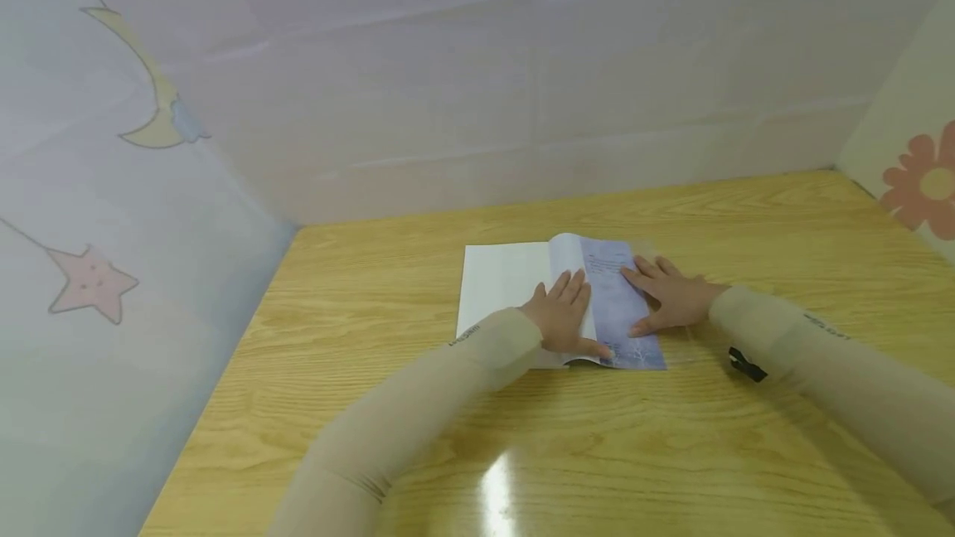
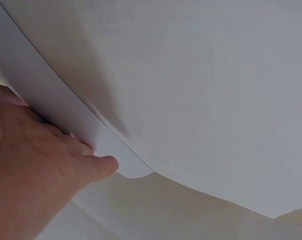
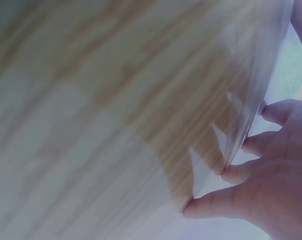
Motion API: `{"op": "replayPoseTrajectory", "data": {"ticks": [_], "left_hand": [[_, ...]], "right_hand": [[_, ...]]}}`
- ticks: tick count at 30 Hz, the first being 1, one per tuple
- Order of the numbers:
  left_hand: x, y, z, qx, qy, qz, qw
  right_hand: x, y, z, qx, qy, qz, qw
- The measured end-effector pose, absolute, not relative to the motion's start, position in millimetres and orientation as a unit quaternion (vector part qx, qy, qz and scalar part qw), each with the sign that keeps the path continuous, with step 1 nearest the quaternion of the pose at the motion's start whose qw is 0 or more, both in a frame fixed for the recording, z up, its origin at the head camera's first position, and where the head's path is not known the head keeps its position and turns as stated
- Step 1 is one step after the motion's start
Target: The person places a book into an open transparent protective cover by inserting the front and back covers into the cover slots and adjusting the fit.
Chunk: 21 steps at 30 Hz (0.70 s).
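An open book lies on the table, with a white page (image 1: pixel 496 284) on its left side and a lavender printed cover or flap (image 1: pixel 615 297) on its right. My left hand (image 1: pixel 559 321) rests with straight fingers near the fold, its thumb reaching over the lavender part. In the left wrist view, the white sheet (image 2: pixel 201 100) rises in a curve beside that hand. A clear plastic film (image 1: pixel 677 348) sticks out past the lavender edge. Spread over that edge and the film is my right hand (image 1: pixel 675 297), fingertips pressing down. Neither hand has anything enclosed in its fingers.
The wood-grain table (image 1: pixel 358 288) extends around the book, with a bright reflection near the front. Fabric-like walls (image 1: pixel 448 89) stand behind and at both sides. A small black piece (image 1: pixel 746 365) shows beside the right sleeve (image 1: pixel 813 363).
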<state>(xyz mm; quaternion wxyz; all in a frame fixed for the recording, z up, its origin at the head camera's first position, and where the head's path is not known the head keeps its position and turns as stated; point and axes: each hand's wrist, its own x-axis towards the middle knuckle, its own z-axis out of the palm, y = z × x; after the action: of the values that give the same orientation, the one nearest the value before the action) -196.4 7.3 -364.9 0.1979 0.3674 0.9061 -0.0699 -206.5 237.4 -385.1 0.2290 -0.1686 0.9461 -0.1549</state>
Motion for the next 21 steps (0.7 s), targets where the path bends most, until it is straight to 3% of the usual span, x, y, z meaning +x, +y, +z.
{"op": "replayPoseTrajectory", "data": {"ticks": [15,21], "left_hand": [[-200.3,24.0,-395.5,0.345,0.911,-0.13,0.184],[-198.4,25.7,-390.4,0.335,0.911,-0.138,0.195]], "right_hand": [[-205.9,236.6,-384.5,-0.172,0.951,-0.143,0.215],[-205.3,234.4,-380.0,-0.169,0.951,-0.141,0.218]]}}
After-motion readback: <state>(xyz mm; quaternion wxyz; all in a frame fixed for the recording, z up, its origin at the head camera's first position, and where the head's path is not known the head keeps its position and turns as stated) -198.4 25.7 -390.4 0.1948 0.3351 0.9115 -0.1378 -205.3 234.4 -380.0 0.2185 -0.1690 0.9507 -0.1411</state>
